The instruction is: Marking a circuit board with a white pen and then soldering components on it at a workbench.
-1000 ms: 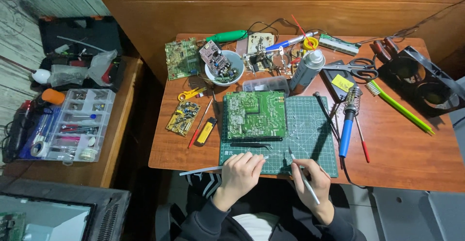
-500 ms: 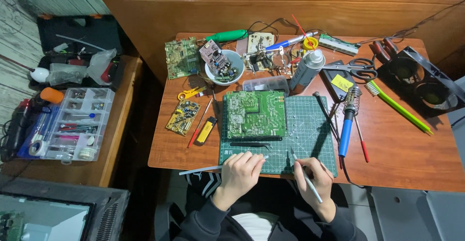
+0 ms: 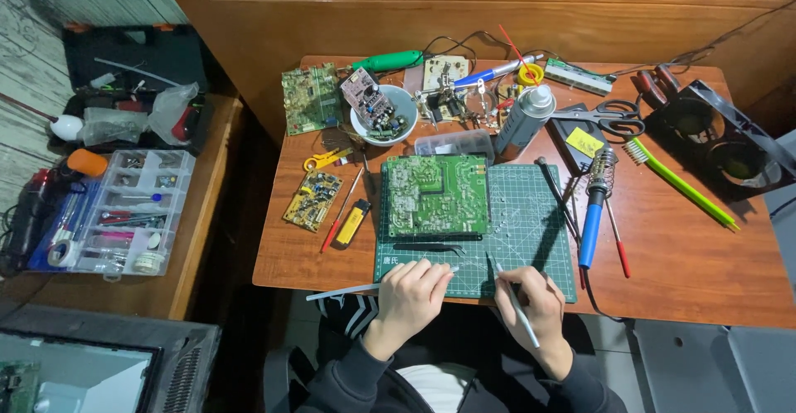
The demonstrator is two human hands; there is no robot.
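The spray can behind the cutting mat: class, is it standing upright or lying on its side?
Upright. The spray can stands on its base on the wooden table, white cap on top, leaning only through the camera's angle.

The bench (image 3: pixel 680 247) is lit evenly from above, and its reddish wood is rendered bright and sharp. Short soft shadows are cast beside the tools near the cutting mat (image 3: pixel 531 222). A faint sheen is seen on the bench right of the mat. Left of the bench the floor is left dim. Straight edges far from the mat are bent slightly by wide-angle distortion. No motion blur is noticed.
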